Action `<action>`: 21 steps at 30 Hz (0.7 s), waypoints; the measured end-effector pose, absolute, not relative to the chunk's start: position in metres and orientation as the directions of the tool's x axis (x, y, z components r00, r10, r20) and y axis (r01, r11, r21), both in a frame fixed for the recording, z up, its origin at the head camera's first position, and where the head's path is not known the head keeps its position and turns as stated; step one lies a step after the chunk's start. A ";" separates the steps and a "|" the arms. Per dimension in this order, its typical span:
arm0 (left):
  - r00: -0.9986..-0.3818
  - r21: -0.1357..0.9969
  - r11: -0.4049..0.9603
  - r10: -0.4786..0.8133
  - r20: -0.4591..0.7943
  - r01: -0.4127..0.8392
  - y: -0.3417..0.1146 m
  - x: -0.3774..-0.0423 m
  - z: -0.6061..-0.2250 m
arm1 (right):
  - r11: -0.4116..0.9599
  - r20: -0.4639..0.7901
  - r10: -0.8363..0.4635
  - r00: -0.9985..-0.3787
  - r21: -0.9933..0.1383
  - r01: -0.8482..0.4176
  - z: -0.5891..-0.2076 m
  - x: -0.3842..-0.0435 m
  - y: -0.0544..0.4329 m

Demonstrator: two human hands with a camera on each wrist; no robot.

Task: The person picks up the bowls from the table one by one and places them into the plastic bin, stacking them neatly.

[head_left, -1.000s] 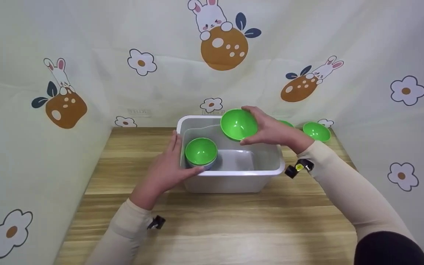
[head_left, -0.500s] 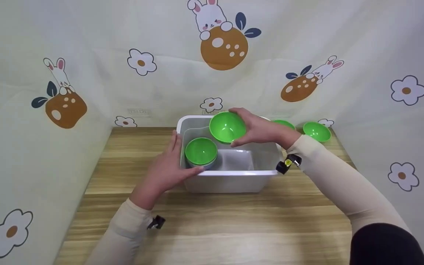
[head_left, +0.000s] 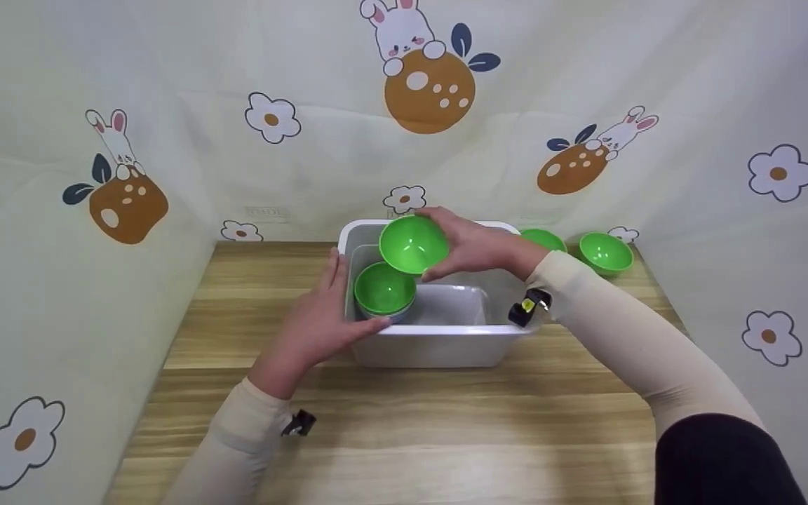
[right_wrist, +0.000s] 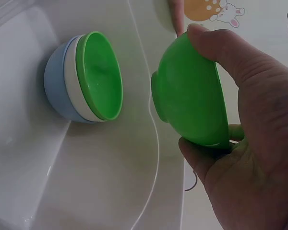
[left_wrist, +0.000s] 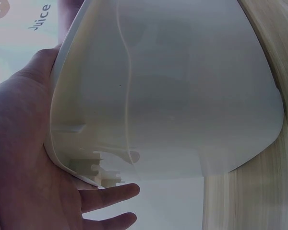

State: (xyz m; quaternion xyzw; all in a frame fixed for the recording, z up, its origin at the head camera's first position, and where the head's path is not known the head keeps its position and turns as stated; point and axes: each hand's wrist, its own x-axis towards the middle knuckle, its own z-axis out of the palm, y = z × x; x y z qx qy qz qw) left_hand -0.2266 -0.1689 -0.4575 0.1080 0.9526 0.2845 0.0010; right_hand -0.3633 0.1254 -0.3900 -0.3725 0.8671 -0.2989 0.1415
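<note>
Green, glossy bowl (head_left: 414, 244), near the centre of the head view above a tub (head_left: 446, 330), looks light, stiff and slightly slippery, best gripped across its rim, where the right hand (head_left: 475, 247) pinches it; the left hand (head_left: 314, 328) lies straight-fingered against the tub.

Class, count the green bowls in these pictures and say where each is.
4: one green bowl in the right hand, over the bin; another topping the stack inside; a third and fourth on the table, back right. More could be hidden behind the right arm.
</note>
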 end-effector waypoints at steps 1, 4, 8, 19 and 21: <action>-0.977 0.542 0.815 0.207 0.060 0.206 -0.169 -0.227 -0.458 | 0.542 -0.025 -0.733 -0.679 -0.625 -0.562 -0.391 -0.364 0.123; -0.976 0.541 0.815 0.209 0.063 0.210 -0.170 -0.227 -0.458 | 0.529 -0.023 -0.749 -0.662 -0.622 -0.577 -0.393 -0.365 0.118; -0.975 0.542 0.813 0.211 0.071 0.215 -0.169 -0.227 -0.458 | 0.511 -0.011 -0.767 -0.641 -0.614 -0.601 -0.398 -0.366 0.110; -0.978 0.554 0.808 0.200 0.061 0.200 -0.167 -0.227 -0.457 | 0.516 -0.028 -0.777 -0.629 -0.601 -0.611 -0.404 -0.371 0.100; -0.978 0.549 0.812 0.199 0.060 0.199 -0.167 -0.227 -0.457 | 0.517 -0.031 -0.779 -0.626 -0.597 -0.614 -0.406 -0.373 0.098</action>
